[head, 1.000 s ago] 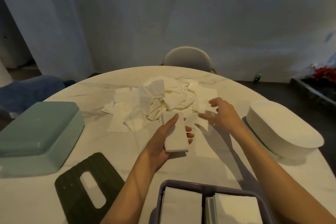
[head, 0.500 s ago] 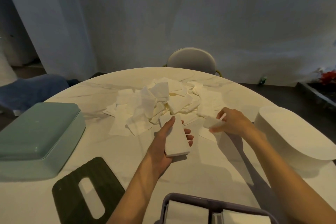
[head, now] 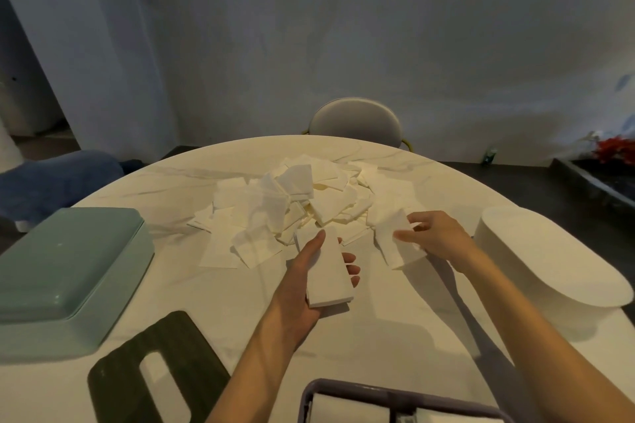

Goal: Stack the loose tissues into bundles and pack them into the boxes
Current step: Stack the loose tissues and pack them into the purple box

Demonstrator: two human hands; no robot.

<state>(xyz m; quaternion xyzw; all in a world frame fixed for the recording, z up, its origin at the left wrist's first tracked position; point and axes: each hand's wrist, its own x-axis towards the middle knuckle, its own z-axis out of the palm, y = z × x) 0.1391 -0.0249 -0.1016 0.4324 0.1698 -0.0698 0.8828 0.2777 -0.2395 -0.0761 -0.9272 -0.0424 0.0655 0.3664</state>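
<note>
L hand (head: 302, 288) palm-up above the surface (head: 395, 336), fingers curled round a neat bundle (head: 326, 271) of tissues. R hand (head: 436, 237) just beside, pinching a single tissue (head: 395, 244) btwn thumb and fingers. Loose tissue pile (head: 295, 203) sits mid-surface, just beyond both hands. Purple box (head: 395, 395) at near edge, w/ packed stacks inside. Green box (head: 65, 271) far L, white oval box (head: 549, 268) far R, dark slotted lid (head: 120, 381) near L.
</note>
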